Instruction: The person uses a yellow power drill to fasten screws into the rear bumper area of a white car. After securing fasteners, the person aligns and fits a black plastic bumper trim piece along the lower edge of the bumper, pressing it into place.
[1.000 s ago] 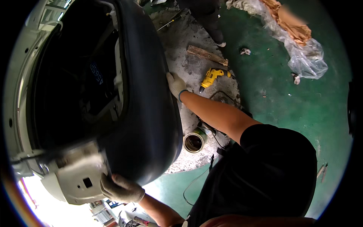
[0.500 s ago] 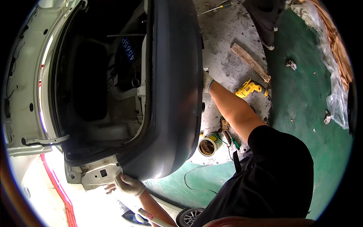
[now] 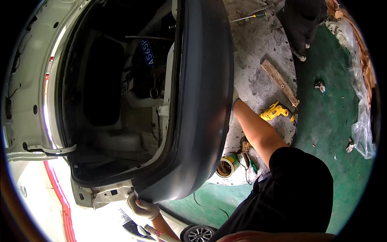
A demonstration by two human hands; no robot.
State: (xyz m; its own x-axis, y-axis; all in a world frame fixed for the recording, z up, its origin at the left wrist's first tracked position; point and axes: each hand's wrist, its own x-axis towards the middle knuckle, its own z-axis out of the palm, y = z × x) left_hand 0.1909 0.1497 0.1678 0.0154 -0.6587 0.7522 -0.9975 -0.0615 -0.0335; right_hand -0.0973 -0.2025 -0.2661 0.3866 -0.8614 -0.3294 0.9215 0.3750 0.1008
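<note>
A dark grey car bumper (image 3: 205, 101) spans the back end of a pale car body, below the open trunk (image 3: 137, 141). My left hand (image 3: 142, 207), in a light knit glove, closes round the bumper's near corner, where it meets the body's bare metal edge (image 3: 113, 193). My right forearm (image 3: 252, 121) reaches to the bumper's outer side. Of my gloved right hand (image 3: 235, 95) only the wrist part shows; its fingers are hidden behind the bumper.
On the grey round platform (image 3: 258, 44) lie a yellow power drill (image 3: 277, 111), a wooden plank (image 3: 280, 82), a screwdriver (image 3: 248, 17) and an open can (image 3: 225, 167). Dark cloth (image 3: 302, 24) lies at the far edge. Plastic sheeting (image 3: 360, 133) lies on the green floor at right.
The view has shifted, so the car and platform sit further right. My left hand's fingers have curled in round the bumper corner. The right hand has slipped further behind the bumper.
</note>
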